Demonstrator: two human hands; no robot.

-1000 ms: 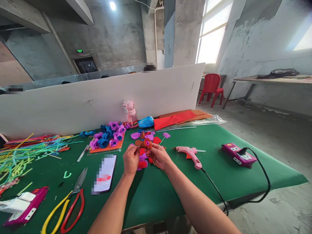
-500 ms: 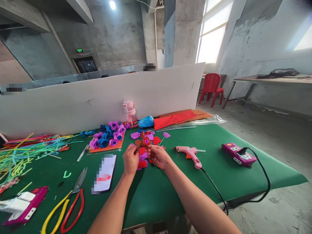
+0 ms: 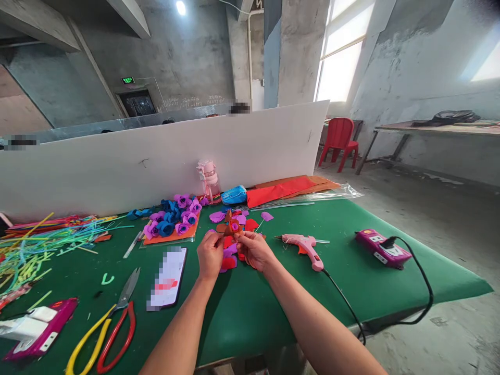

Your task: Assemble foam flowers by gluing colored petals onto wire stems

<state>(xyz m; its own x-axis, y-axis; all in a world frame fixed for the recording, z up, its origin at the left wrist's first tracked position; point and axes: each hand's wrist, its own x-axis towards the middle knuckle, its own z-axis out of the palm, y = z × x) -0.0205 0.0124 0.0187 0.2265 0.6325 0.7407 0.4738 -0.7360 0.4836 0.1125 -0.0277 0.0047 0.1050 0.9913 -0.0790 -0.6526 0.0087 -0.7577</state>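
Observation:
My left hand [image 3: 210,255] and my right hand [image 3: 254,250] pinch a small paper flower [image 3: 233,227] between them, above the green table [image 3: 273,307]. The flower has brown outer petals and a purple centre. Both hands are closed on its base. Loose red and purple paper petals [image 3: 230,260] lie on the table right under my hands. A pink glue gun [image 3: 307,246] lies just right of my right hand, nozzle pointing left.
Finished purple and blue paper roses [image 3: 172,219] sit on an orange sheet at the back. A phone [image 3: 169,278], scissors [image 3: 113,328], coloured sticks [image 3: 39,239], a pink bottle [image 3: 208,179], a power strip [image 3: 383,249] and a white divider board [image 3: 156,156] surround the work area.
The flower has turned in my fingers: its purple centre now faces me and brown petals spread out. My hands stay in the same place.

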